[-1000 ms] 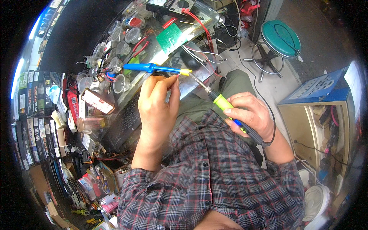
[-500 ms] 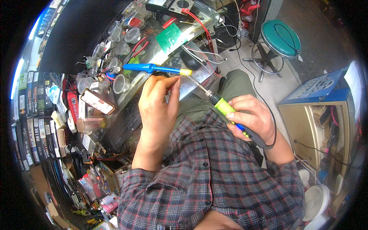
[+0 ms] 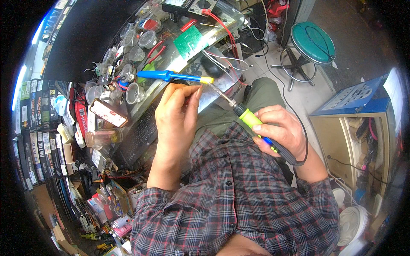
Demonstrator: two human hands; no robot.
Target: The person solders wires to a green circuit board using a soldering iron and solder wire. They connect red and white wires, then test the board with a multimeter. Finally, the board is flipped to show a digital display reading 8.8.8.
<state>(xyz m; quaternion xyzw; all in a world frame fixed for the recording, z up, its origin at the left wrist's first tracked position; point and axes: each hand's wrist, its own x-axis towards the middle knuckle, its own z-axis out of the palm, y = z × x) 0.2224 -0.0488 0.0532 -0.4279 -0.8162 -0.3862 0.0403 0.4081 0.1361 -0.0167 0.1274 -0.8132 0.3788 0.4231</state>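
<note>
The step in hand seems to be fine work at the iron's tip, right by the yellow end (image 3: 207, 80) of the blue tool (image 3: 156, 75). The right hand (image 3: 278, 123) lies to the right of the blue tool and nearer the body, closed around the iron (image 3: 247, 116), thumb on top and fingers wrapped beneath. The metal barrel slopes away from the body and leftward to the yellow end; whether tip and end actually touch is too small to tell. The left hand (image 3: 176, 109) sits just on the body side of the blue tool, thumb and forefinger brought almost together close to the yellow end, the other fingers curled; whether they pinch something thin cannot be told, nor whether they steady the blue tool. What holds that tool level is not clear either. Done well, this calls for a light, steady contact, with the iron guided from the fingers rather than pushed from the wrist, since the yellow end may shift or soften under pressure or heat. The left fingertips are very near the barrel, so they are best kept on their own side of the blue tool, with the iron treated as hot. Both forearms appear unsupported, so elbows tucked in would damp any shake. The cord (image 3: 300, 163) loops from the iron's rear, well right of the blue tool, and needs slack so that it does not drag the tip aside.
</note>
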